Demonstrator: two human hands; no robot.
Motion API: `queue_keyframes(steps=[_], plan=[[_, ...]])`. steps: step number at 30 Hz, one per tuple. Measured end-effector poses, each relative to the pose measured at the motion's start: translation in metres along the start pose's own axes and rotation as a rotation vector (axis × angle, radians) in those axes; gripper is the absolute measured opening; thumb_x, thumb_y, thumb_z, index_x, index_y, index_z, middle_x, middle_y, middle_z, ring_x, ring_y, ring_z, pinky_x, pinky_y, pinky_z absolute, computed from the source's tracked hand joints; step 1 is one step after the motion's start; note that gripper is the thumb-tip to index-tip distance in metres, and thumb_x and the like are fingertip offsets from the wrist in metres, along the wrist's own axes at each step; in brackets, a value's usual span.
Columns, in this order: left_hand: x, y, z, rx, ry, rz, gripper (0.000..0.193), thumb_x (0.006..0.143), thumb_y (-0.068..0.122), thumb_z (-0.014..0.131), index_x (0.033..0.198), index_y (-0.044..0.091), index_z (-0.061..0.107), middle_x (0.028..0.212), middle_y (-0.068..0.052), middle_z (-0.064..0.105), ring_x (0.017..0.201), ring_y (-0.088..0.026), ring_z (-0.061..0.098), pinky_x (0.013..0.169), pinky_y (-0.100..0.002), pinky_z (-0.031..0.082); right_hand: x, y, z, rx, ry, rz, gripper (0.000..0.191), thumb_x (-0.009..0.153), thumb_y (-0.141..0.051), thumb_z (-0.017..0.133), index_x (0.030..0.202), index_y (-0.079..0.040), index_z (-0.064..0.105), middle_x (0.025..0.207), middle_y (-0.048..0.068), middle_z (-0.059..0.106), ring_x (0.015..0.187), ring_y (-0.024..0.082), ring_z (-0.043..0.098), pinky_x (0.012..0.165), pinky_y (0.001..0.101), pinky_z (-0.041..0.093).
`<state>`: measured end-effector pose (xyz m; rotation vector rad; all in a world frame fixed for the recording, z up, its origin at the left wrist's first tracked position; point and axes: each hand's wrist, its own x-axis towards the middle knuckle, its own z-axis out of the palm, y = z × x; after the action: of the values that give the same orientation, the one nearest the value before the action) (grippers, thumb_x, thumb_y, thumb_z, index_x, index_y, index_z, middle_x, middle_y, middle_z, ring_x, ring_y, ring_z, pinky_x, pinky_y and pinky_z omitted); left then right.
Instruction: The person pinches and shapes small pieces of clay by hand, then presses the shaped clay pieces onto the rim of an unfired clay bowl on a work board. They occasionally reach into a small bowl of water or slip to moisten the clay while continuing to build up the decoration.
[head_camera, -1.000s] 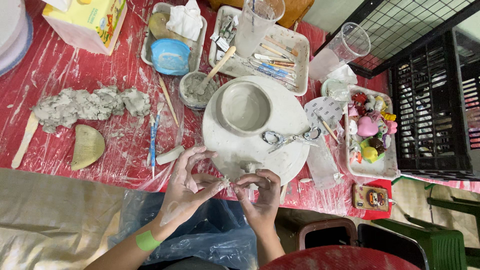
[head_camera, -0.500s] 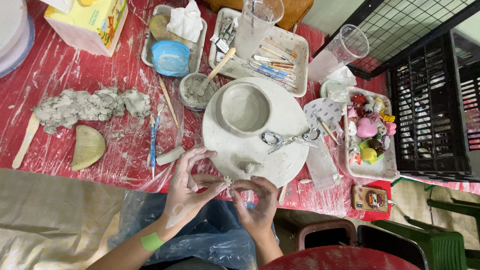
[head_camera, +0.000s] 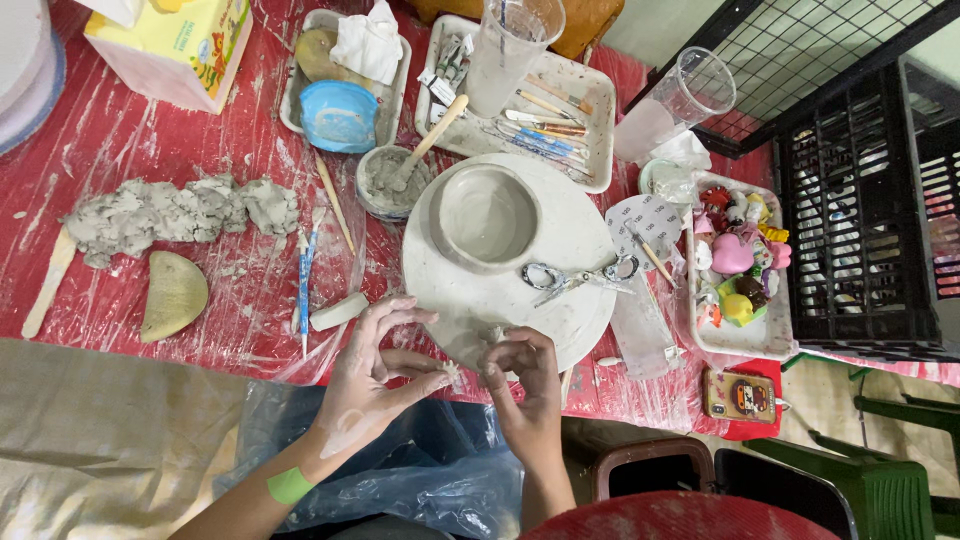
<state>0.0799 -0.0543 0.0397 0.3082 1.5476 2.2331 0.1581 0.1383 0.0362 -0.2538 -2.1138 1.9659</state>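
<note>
Red plastic sheeting (head_camera: 130, 140), smeared with grey streaks, covered the bench, and a dark wire crate (head_camera: 850, 210) stood off its right end. Near the bench's front edge, the left hand (head_camera: 372, 375) had its fingers curled, thumb and forefinger pinching a small bit of clay (head_camera: 452, 372). The right hand (head_camera: 525, 385) met it just beside, fingers bent inward and fingertips closed toward the same bit; whether they actually touched it could not be told. Both hands were smeared with pale clay, and a green band (head_camera: 290, 485) sat on the left wrist.

Just behind the hands lay a round white turntable (head_camera: 560, 300), bearing a grey clay bowl (head_camera: 487, 215) on its rear left part and a pair of scissors (head_camera: 575, 275) toward its right edge. A small cup of slip (head_camera: 385, 185) with a wooden stick in it stood touching the turntable's left rear. A lump of torn grey clay (head_camera: 175, 210) lay toward the bench's left end, with a half-round yellow sponge (head_camera: 172, 295) nearer the front edge and a blue-handled tool (head_camera: 303, 290) between sponge and turntable. Along the rear edge sat a tray of tools (head_camera: 560, 110), a blue bowl (head_camera: 338, 115) and a yellow box (head_camera: 175, 45). A tray of small coloured figures (head_camera: 735, 270) occupied the right end.
</note>
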Motion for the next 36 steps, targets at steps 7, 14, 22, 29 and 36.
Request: queue_keyframes(steps=[7, 14, 22, 29, 36], plan=[[0.001, 0.014, -0.004, 0.106, -0.191, -0.075, 0.090, 0.075, 0.000, 0.085, 0.147, 0.008, 0.031, 0.138, -0.016, 0.058, 0.092, -0.019, 0.078, 0.078, -0.029, 0.066, 0.015, -0.005, -0.019, -0.046, -0.302, -0.056, 0.046, 0.092, 0.006, 0.072, 0.131, -0.003, 0.049, 0.104, 0.013, 0.074, 0.100, 0.019, 0.072, 0.090, 0.0333, 0.056], [0.003, 0.021, -0.005, 0.135, -0.243, -0.136, 0.089, 0.076, 0.002, 0.085, 0.149, 0.009, 0.033, 0.136, -0.015, 0.059, 0.092, -0.017, 0.077, 0.079, -0.028, 0.065, 0.019, -0.013, -0.024, -0.056, -0.405, 0.056, 0.054, 0.088, 0.002, 0.078, 0.134, -0.003, 0.051, 0.100, 0.012, 0.075, 0.096, 0.020, 0.074, 0.087, 0.0345, 0.060], [0.003, 0.016, -0.004, 0.044, -0.164, -0.179, 0.088, 0.077, 0.000, 0.083, 0.149, 0.009, 0.033, 0.135, -0.014, 0.058, 0.092, -0.016, 0.075, 0.079, -0.028, 0.063, 0.014, -0.014, -0.025, -0.070, -0.381, -0.021, 0.054, 0.090, 0.003, 0.075, 0.136, -0.004, 0.048, 0.108, 0.013, 0.074, 0.102, 0.021, 0.073, 0.090, 0.0358, 0.060], [0.010, -0.007, -0.019, 0.238, -0.143, -0.095, 0.065, 0.080, 0.005, 0.084, 0.137, 0.007, 0.052, 0.112, -0.009, 0.071, 0.092, -0.015, 0.077, 0.079, -0.028, 0.063, 0.018, -0.001, -0.030, -0.177, -0.181, -0.155, 0.037, 0.098, -0.001, 0.066, 0.131, -0.001, 0.050, 0.118, 0.015, 0.072, 0.101, 0.019, 0.071, 0.090, 0.0339, 0.058], [0.063, -0.016, -0.050, 0.716, -0.291, 0.409, 0.057, 0.086, 0.010, 0.079, 0.138, 0.008, 0.055, 0.107, -0.005, 0.076, 0.093, -0.016, 0.077, 0.080, -0.031, 0.060, 0.004, 0.032, -0.032, 0.143, 0.094, -0.133, 0.008, 0.107, -0.007, 0.054, 0.111, -0.004, 0.048, 0.110, 0.014, 0.066, 0.088, 0.016, 0.063, 0.079, 0.0300, 0.055]])
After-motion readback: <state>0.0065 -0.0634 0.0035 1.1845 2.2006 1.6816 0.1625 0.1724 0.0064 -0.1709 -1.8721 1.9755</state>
